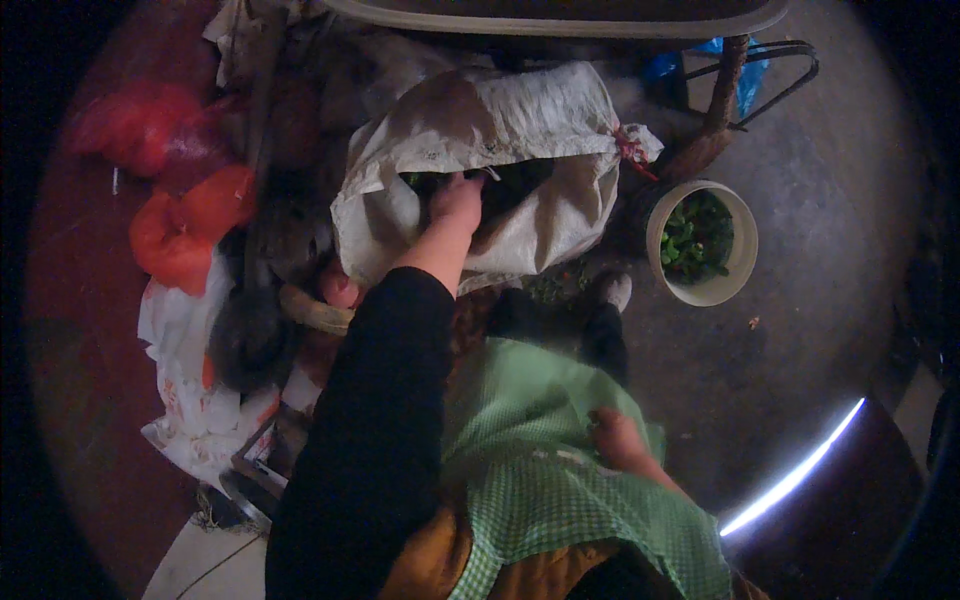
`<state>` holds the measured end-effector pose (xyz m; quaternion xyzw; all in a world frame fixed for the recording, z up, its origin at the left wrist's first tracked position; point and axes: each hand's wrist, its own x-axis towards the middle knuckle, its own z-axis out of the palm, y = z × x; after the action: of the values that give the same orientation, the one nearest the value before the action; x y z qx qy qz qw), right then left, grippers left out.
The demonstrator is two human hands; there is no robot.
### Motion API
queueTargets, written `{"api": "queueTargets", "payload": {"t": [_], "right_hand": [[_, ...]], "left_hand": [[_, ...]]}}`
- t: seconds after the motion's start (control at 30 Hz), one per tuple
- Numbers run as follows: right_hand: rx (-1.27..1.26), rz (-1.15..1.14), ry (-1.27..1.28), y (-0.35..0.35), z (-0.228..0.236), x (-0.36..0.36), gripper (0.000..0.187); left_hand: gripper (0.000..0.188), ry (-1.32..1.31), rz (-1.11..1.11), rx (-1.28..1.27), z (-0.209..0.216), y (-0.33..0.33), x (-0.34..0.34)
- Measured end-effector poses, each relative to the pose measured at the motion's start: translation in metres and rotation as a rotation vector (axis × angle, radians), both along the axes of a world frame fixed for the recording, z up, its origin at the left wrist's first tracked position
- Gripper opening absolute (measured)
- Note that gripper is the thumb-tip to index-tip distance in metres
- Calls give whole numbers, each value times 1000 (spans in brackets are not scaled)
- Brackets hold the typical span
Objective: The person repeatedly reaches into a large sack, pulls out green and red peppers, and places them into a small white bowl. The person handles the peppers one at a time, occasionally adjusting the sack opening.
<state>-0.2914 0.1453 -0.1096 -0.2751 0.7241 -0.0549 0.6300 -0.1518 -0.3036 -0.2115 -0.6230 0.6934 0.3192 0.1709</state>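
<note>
A large white woven sack (540,110) lies in front of me with a wide slit in its side. Through that slit reaches my left hand (458,203); its fingers are hidden in the dark inside, where a little green shows. A red tie gathers the sack's right corner. Low over my green checked apron (540,400) is my right hand (615,437), its fingers bunched and blurred. Whether it grips anything cannot be made out. To the right of the sack stands a cream bucket (745,225) with green leaves (693,240) in it.
A wide basin-like rim (580,22) on a rusty leg (728,85) overhangs the sack. Red bags (150,130), an orange bag (185,230) and white plastic bags (190,340) crowd the left. My shoe (616,291) is beside the sack. Blue plastic (750,88) shows behind the bucket.
</note>
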Motion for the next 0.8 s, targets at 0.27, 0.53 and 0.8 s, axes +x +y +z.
{"api": "queueTargets", "payload": {"t": [0.27, 0.53, 0.8], "right_hand": [[-62, 63, 22, -3, 2, -2, 32], [-265, 157, 57, -37, 20, -30, 33], [-513, 74, -111, -118, 71, -61, 34]], "left_hand": [[35, 97, -46, -85, 20, -6, 43], [30, 404, 160, -93, 149, 14, 85], [26, 666, 446, -106, 288, 63, 111]]}}
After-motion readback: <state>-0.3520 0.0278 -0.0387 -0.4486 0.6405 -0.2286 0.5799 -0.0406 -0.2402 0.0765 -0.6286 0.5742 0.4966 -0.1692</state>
